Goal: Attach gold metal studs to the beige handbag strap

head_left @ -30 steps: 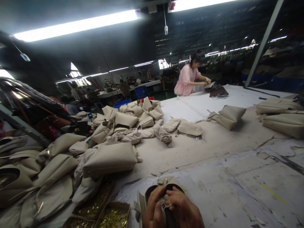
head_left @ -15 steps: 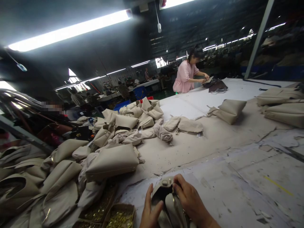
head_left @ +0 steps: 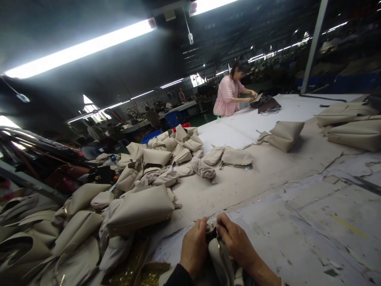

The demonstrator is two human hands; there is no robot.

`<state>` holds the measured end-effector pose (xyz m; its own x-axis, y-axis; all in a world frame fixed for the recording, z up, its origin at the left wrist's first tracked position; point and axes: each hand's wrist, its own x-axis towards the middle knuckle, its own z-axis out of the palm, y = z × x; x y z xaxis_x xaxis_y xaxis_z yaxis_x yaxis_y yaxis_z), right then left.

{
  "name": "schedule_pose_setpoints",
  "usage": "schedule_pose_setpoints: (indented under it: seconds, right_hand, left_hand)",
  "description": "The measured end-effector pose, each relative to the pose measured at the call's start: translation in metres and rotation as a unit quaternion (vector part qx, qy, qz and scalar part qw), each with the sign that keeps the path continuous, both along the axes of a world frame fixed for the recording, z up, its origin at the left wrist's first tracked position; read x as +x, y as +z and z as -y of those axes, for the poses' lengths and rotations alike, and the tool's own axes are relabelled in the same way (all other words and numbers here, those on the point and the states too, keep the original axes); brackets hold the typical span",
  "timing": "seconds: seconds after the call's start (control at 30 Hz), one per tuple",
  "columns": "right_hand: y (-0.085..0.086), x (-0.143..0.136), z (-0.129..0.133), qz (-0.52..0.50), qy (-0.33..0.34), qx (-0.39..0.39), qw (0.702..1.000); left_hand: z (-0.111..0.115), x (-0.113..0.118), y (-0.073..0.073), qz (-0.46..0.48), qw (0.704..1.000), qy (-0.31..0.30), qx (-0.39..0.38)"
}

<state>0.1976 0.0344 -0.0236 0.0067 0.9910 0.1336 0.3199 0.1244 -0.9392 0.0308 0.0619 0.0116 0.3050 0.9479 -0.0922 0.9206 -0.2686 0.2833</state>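
While both hands work at the near edge of the tabletop (head_left: 268, 190), the left hand (head_left: 195, 246) and right hand (head_left: 238, 242) pinch the top of one beige bag (head_left: 218, 258) between them, the grip of each closed narrow on the bag's upper rim, fingertips meeting around a small metal fitting that is too small to make out clearly. Bag stands roughly upright against the person's body, probably so the opening faces the eyes and both thumbs can press at the same spot. Along the left edge lies a heaped pile of beige bags (head_left: 139, 206), tumbled over one another, within easy arm's reach. Open boxes of brass hardware (head_left: 131, 270) sit at the near left corner, just beside the left hand, likely kept close for quick picking. Further along the tabletop rest two flat pouches (head_left: 235, 157) and a single bag (head_left: 282, 135), well apart from the pile. At the far edge a co-worker in pink (head_left: 228, 95) bends over a dark bag (head_left: 266, 105).
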Motion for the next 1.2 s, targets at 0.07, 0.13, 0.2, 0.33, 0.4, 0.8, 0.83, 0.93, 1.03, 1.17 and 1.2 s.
schedule_pose_setpoints:
  seconds: [0.07,0.13,0.2,0.33,0.4,0.8,0.83,0.93,1.03,1.17,1.2]
  right_hand:
    - [-0.001,0.001,0.0,-0.004,-0.004,0.011,1.0]
    - [-0.003,0.003,0.0,-0.013,-0.009,0.018,1.0]
    - [-0.005,0.005,-0.001,-0.027,-0.01,0.019,0.999]
    - [-0.014,0.011,-0.007,-0.062,0.001,0.001,0.998]
    - [-0.019,0.014,-0.011,-0.091,0.014,-0.008,0.996]
    - [-0.022,-0.009,-0.016,-0.162,0.124,-0.012,0.979]
    - [-0.019,-0.014,-0.012,-0.138,0.141,-0.001,0.98]
    - [-0.018,-0.03,-0.002,-0.087,0.149,0.025,0.985]
    - [-0.027,-0.039,-0.001,-0.08,0.122,0.022,0.989]
    - [-0.043,-0.042,-0.003,-0.079,0.122,0.049,0.988]
    - [-0.046,-0.043,-0.003,-0.072,0.121,0.064,0.988]
  left_hand:
    - [-0.003,0.001,-0.002,-0.061,0.998,-0.005,0.009]
    - [-0.007,-0.003,-0.004,-0.082,0.996,-0.024,0.018]
    - [-0.012,-0.01,-0.006,-0.069,0.995,-0.062,0.044]
    - [-0.022,-0.025,-0.013,0.056,0.973,-0.192,0.114]
    - [-0.027,-0.031,-0.017,0.113,0.961,-0.231,0.103]
    - [-0.021,-0.038,-0.009,0.301,0.946,0.093,-0.078]
    - [-0.022,-0.039,-0.011,0.334,0.93,0.132,-0.085]
    - [-0.023,-0.041,-0.021,0.401,0.889,0.203,-0.089]
    - [-0.02,-0.04,-0.034,0.453,0.852,0.24,-0.105]
    - [-0.014,-0.04,-0.045,0.507,0.808,0.273,-0.125]
    - [-0.013,-0.04,-0.046,0.517,0.8,0.275,-0.128]
